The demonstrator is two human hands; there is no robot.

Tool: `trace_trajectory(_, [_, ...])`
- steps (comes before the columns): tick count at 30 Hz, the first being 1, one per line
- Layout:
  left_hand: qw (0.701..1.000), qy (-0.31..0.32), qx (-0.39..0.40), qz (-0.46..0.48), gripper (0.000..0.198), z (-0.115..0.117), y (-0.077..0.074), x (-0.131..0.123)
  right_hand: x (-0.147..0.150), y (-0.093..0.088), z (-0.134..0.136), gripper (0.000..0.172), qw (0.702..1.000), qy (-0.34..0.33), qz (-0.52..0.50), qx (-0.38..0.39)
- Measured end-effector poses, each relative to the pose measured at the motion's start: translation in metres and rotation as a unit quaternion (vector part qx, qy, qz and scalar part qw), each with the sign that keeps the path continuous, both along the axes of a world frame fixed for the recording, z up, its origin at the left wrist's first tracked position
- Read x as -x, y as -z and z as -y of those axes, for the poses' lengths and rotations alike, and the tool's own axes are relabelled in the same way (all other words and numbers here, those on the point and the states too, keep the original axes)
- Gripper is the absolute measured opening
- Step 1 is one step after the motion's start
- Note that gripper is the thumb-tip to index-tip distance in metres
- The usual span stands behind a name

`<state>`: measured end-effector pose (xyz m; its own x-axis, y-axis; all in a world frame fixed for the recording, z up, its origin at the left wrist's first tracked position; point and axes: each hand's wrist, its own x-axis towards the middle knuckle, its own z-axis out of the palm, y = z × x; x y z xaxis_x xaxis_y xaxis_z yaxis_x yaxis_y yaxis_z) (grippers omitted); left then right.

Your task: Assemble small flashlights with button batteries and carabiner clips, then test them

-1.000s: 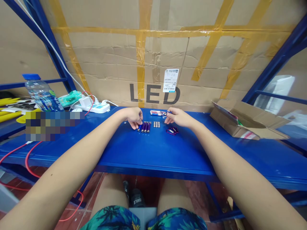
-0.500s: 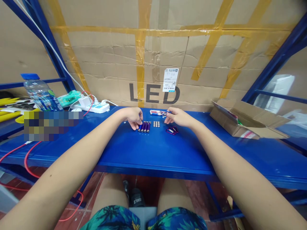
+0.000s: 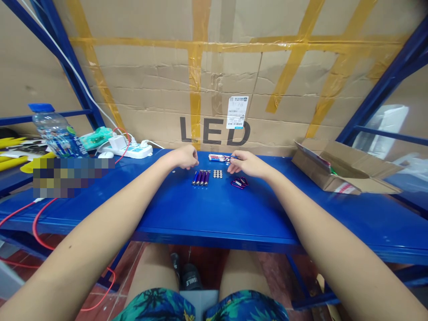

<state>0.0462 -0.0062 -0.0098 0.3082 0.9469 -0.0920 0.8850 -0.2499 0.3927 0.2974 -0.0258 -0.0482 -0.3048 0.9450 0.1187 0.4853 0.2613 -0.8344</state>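
My left hand hovers just behind and left of a row of several blue and purple metal tubes, apart from them. Its fingers are curled inward, and whatever they may hold is hidden. My right hand has bent, slightly parted fingers and shows nothing held. It rests at the right end of a group of shiny blue and red tubes. Small silver button cells stand in neat rows between my hands. Dark red and purple carabiners lie just in front of my right hand.
An open cardboard box sits at the right of the blue table. To the left are a water bottle, a white power strip and red cables. A large taped carton stands behind.
My left hand has lifted off the leftmost tube and moved back, away from the row. My right hand has shifted slightly left; the things on the table have stayed in place.
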Motion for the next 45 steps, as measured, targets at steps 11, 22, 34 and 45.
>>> trace_trajectory(11, [0.912,0.26,-0.202,0.246,0.019,0.022,0.031,-0.043,0.009,-0.002,0.012,0.016,0.978,-0.116,-0.154,0.085])
trace_trajectory(22, [0.918,0.192,-0.229,0.262,0.008,0.019,0.031,-0.042,0.01,-0.002,0.01,0.01,0.991,-0.098,0.029,-0.09])
trace_trajectory(34, [0.905,0.186,-0.175,0.34,0.005,0.019,0.031,-0.043,0.021,0.001,0.016,0.028,0.946,-0.041,0.185,-0.263])
trace_trajectory(45, [0.905,0.189,-0.171,0.34,0.018,0.025,0.033,-0.045,0.028,0.005,0.014,0.017,0.974,0.002,0.071,-0.215])
